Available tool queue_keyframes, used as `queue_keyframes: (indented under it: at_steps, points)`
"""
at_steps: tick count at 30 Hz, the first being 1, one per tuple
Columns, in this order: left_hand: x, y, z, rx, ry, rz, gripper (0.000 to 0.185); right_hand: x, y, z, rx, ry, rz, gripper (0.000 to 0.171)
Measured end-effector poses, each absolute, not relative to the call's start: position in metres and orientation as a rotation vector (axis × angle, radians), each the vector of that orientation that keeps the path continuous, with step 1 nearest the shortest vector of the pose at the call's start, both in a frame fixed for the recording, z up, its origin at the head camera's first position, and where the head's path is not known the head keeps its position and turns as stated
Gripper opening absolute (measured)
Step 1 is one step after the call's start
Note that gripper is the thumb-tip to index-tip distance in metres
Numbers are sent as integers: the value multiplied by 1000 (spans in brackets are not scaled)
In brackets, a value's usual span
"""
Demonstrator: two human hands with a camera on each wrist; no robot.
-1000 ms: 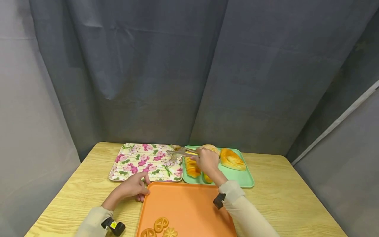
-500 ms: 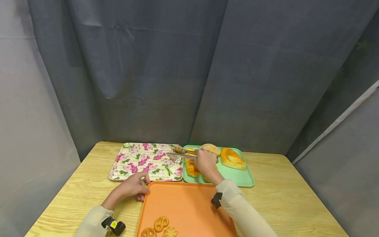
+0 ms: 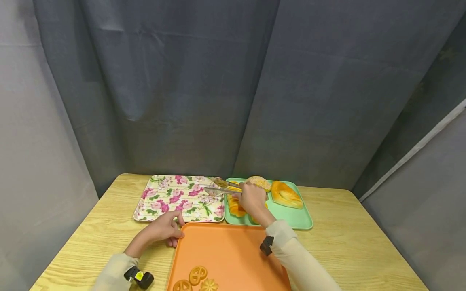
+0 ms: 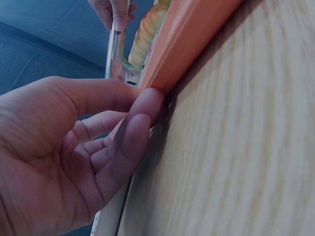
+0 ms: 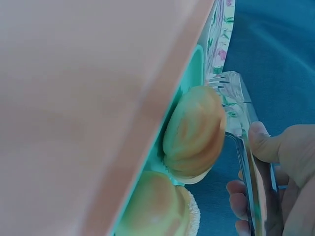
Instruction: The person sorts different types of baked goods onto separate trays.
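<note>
My left hand (image 3: 164, 228) pinches the far left corner of the orange tray (image 3: 233, 250) between thumb and fingers. In my right hand (image 3: 253, 198) is a pair of metal tongs (image 3: 227, 190), gripped above the green tray (image 3: 291, 218). The tongs point left, and their parted tips hang over the right side of the floral tray (image 3: 165, 198). No bread shows between the tips in the right wrist view. Beneath the tongs lies a ridged, golden bread roll (image 5: 197, 132). Another bun (image 5: 152, 206) beside it is partly hidden by my right hand in the head view.
On the green tray also sit a sesame bun (image 3: 259, 182) and a large golden pastry (image 3: 287, 195). Two pretzel-shaped cookies (image 3: 198, 275) and a flower-shaped one (image 3: 209, 285) lie at the orange tray's near left. A grey curtain (image 3: 182, 89) hangs behind the wooden table (image 3: 349, 242).
My right hand has shifted slightly left with the tongs, and their arms look a little further apart. The left hand stays at the orange tray's corner.
</note>
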State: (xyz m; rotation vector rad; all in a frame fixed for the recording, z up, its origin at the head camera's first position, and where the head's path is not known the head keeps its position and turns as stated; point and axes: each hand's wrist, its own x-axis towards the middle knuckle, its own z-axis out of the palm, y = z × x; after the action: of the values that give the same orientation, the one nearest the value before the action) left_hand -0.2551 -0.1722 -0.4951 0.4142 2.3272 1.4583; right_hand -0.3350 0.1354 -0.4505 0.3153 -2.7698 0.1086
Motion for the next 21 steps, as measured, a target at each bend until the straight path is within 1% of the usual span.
queue_keyframes:
  at_steps: [5, 12, 16, 21]
  points:
    - [-255, -170, -495, 412, 2321, 1468, 26, -324, 144, -442, 435, -2711, 182, 39]
    - [-254, -170, -493, 422, 2318, 1486, 27, -297, 158, -427, 655, -2701, 338, 41]
    - [-254, -171, -492, 414, 2310, 1492, 27, -284, 166, -424, 829, -2654, 374, 39]
    - [-254, -172, -491, 418, 2302, 1493, 27, -271, 174, -421, 1091, -2603, 398, 41]
